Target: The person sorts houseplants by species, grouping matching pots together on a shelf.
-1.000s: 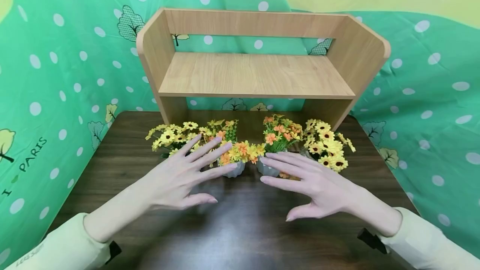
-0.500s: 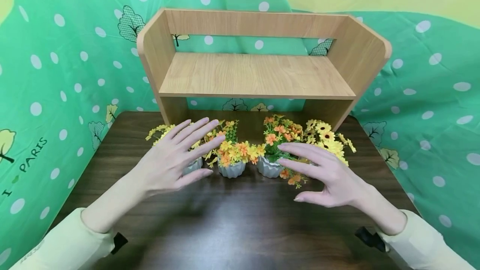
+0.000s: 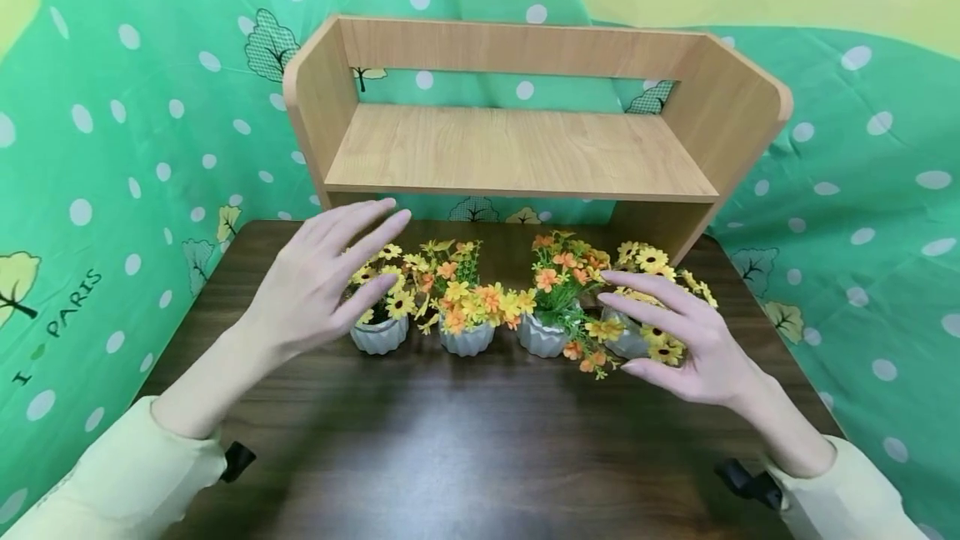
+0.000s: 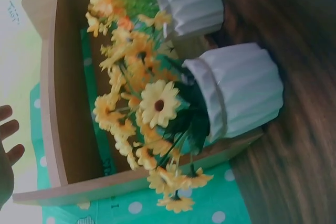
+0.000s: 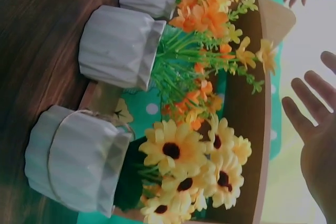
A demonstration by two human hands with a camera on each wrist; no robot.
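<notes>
- On the dark bench [image 3: 480, 457], left to right: left hand [image 3: 322, 286] hovers over the leftmost flower pot [image 3: 379, 333], fingers [image 3: 375, 232] spread wide, holding nothing.
- Two orange-flower pots [image 3: 467, 338] stand between.
- Right hand [image 3: 693, 340] hovers over the rightmost sunflower pot [image 3: 630, 343], fingers spread, holding nothing.
- Wooden shelf [image 3: 517, 148] stands behind.
</notes>
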